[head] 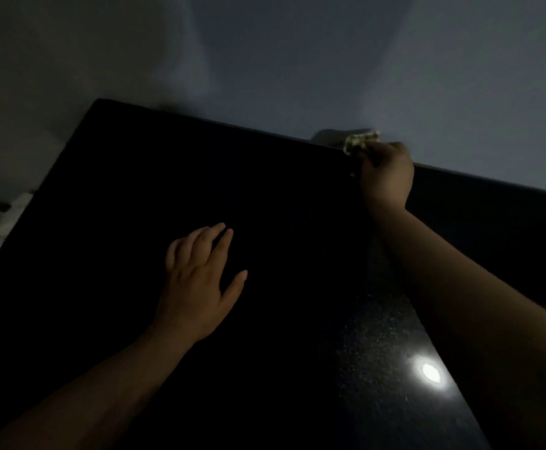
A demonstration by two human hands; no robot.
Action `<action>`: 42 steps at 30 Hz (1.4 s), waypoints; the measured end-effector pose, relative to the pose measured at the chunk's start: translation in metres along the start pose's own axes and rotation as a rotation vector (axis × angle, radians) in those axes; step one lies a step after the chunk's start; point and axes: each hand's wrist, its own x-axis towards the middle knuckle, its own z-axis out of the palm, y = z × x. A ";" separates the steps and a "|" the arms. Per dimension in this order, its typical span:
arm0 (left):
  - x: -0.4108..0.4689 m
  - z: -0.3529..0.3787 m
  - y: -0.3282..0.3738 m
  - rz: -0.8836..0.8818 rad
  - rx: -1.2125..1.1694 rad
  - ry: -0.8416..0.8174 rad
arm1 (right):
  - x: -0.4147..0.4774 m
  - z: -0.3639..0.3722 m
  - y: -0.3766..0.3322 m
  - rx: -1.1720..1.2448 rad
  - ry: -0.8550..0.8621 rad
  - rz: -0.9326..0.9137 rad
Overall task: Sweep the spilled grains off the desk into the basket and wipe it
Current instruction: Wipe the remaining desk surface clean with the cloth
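Black desk [200, 177] dim; cloth [359, 141] part-hidden by right hand [387, 173].

The table [200, 177] is a black, glossy slab with fine pale speckling visible only where a round lamp reflection falls on its near right part; the rest reads as uniform black in dim light. It runs skewed across the view, its far edge against a pale wall. A small crumpled cloth [361, 141], light with a dark mottled pattern, sits at that far edge on the right side. One or two tiny pale specks [352, 174], possibly grains, lie just below the cloth.
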 end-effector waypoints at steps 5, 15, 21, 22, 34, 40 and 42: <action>0.001 0.002 -0.002 0.012 -0.024 0.009 | 0.011 0.026 0.002 -0.091 -0.060 -0.024; 0.002 0.000 -0.002 0.000 -0.024 -0.023 | -0.100 -0.019 -0.014 0.160 -0.399 -0.229; 0.002 0.003 -0.002 0.000 -0.002 -0.019 | -0.048 -0.007 0.007 -0.136 0.053 0.067; 0.002 0.003 -0.002 -0.001 -0.003 -0.017 | -0.048 0.000 0.009 -0.146 0.046 0.091; 0.002 0.001 -0.004 0.019 -0.034 -0.005 | -0.125 -0.049 -0.002 0.056 -0.039 -0.087; 0.003 0.003 -0.003 0.015 -0.013 -0.006 | -0.099 -0.040 0.039 -0.164 0.097 0.167; 0.003 0.002 -0.003 0.020 -0.013 -0.003 | -0.122 -0.031 0.028 -0.105 0.020 0.032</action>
